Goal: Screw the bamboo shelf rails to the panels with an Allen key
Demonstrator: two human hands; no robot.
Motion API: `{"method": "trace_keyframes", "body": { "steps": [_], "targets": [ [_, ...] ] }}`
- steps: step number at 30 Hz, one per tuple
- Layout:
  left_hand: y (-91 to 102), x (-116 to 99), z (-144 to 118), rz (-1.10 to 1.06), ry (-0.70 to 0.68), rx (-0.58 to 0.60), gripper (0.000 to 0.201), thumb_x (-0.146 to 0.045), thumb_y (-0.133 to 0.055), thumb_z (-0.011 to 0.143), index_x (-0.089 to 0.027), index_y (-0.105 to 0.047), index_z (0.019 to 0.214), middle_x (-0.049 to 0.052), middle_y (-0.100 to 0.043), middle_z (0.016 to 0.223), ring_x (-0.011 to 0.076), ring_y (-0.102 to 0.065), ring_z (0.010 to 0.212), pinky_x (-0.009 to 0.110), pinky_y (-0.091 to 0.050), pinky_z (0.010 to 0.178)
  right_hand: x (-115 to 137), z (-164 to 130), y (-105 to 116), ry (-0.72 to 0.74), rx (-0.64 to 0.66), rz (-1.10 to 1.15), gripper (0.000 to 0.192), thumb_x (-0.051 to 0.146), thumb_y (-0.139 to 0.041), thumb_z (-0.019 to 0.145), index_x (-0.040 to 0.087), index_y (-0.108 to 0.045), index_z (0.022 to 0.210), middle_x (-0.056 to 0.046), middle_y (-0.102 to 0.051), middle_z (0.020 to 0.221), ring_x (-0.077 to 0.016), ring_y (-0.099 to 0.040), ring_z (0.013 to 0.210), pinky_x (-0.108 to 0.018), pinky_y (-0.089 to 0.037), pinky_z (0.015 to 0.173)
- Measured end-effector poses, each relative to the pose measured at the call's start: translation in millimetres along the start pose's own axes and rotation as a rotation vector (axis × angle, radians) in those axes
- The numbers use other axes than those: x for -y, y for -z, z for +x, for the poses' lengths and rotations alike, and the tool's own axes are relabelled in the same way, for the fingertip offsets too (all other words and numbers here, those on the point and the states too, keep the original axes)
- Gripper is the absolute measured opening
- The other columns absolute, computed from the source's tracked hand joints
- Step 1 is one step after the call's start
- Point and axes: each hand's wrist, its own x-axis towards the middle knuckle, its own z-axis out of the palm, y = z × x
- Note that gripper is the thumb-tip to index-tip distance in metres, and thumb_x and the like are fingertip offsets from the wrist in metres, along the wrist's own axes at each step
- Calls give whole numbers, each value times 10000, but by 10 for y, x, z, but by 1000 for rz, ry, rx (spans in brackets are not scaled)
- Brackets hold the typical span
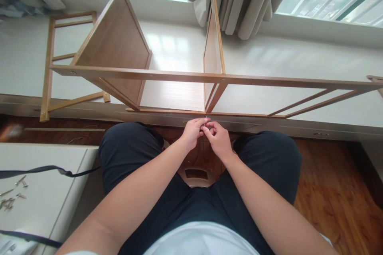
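Note:
My left hand (194,130) and my right hand (219,137) meet above the gap between my knees, fingertips pinched together. A thin metal screw (206,117) pokes up between them, mostly covered by the fingers. Just beyond the hands is a wooden shelf frame (176,75) lying on its side on a white ledge. Its lower rail (173,110) runs along the ledge's front edge, near my fingertips. Two panels, a wide left panel (119,44) and a middle panel (214,44), stand up from the frame. Neither hand touches the wood.
A loose wooden ladder-like frame (48,71) leans at the left. Several screws (8,203) lie on a white tabletop (60,155) at lower left, beside a dark strap (44,168). Curtains (236,0) hang behind the frame. Below me is a brown stool (199,181).

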Motion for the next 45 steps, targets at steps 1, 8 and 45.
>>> {"method": "trace_keyframes", "body": {
  "steps": [1, 8, 45],
  "targets": [
    [-2, 0, -2, -3, -1, -3, 381, -370, -856, 593, -130, -782, 880, 51, -683, 772, 119, -605, 672, 223, -460, 611, -2, 1, -1, 1, 1, 3, 235, 418, -638, 896, 199, -685, 968, 58, -514, 562, -121, -469, 523, -245, -366, 582],
    [0, 35, 1, -34, -24, -49, 359, -368, -863, 592, -129, -775, 845, 60, -693, 776, 104, -591, 657, 196, -436, 579, 7, 0, -5, 0, 8, 10, 237, 425, -623, 898, 205, -683, 960, 50, -521, 565, -131, -482, 526, -249, -374, 571],
    [-33, 94, -93, -164, 3, -35, 285, -294, -855, 681, -134, -756, 895, 59, -703, 835, 95, -613, 673, 185, -497, 584, 74, -28, 40, 60, -20, -122, 198, 391, -618, 898, 211, -684, 947, 34, -551, 587, -140, -507, 548, -256, -380, 604]
  ]
}}
